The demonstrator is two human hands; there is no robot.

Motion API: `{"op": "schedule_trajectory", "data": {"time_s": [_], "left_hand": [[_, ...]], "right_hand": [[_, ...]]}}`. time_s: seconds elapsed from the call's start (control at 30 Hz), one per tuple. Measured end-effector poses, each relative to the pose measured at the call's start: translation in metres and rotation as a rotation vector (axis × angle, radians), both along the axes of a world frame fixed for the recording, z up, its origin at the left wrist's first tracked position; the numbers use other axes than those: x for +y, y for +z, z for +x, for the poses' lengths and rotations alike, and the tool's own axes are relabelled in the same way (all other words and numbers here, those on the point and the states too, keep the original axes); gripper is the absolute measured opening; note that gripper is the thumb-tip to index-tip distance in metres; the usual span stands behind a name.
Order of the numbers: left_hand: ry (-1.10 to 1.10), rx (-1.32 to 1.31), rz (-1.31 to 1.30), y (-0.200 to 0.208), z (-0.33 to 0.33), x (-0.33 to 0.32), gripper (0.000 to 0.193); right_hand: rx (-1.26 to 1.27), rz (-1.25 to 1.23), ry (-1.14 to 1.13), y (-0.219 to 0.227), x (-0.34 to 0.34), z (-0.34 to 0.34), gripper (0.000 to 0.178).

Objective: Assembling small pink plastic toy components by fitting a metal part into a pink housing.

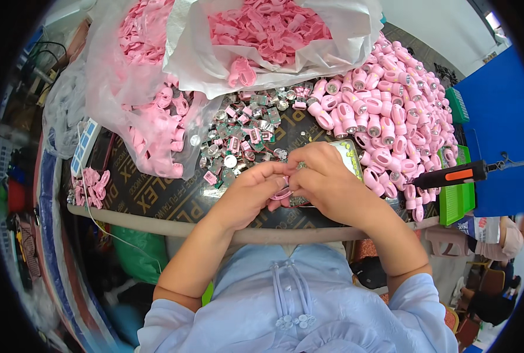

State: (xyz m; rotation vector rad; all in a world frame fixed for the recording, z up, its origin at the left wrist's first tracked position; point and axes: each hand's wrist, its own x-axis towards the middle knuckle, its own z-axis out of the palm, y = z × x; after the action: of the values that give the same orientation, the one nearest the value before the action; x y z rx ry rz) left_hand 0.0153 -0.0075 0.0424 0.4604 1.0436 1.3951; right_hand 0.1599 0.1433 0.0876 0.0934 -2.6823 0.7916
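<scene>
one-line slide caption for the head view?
Left hand and right hand pinch a small pink plastic part above a dark worktable heaped with pink housings.

Workroom setting around a dark plywood bench (156,197).

The bench has a dark printed top and a pale rounded front edge. To its right stands a blue panel (497,117), with a pale wall (432,23) and a bright window (492,19) behind it at the upper right; daylight is even and soft. Green plastic baskets (456,200) sit at the bench's right end. At the left, cluttered shelving (15,194) and dark cables (44,65) fill the dim margin. A green bag (135,256) lies under the bench.
</scene>
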Motion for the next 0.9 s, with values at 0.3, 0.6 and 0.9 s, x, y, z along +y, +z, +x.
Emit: {"op": "schedule_trajectory", "data": {"time_s": [0.3,0.6,0.9], "left_hand": [[-0.006,-0.073,0.041,-0.001,-0.005,0.002,0.024],[0.077,0.044,0.124,-0.009,-0.018,0.004,0.020],[0.181,0.211,0.184,-0.026,-0.027,0.001,0.021]], "right_hand": [[0.112,0.212,0.018,-0.002,-0.002,-0.001,0.017],[0.156,0.025,-0.040,-0.018,-0.001,-0.002,0.027],[0.310,-0.006,-0.338,-0.016,0.073,-0.109,0.019]]}}
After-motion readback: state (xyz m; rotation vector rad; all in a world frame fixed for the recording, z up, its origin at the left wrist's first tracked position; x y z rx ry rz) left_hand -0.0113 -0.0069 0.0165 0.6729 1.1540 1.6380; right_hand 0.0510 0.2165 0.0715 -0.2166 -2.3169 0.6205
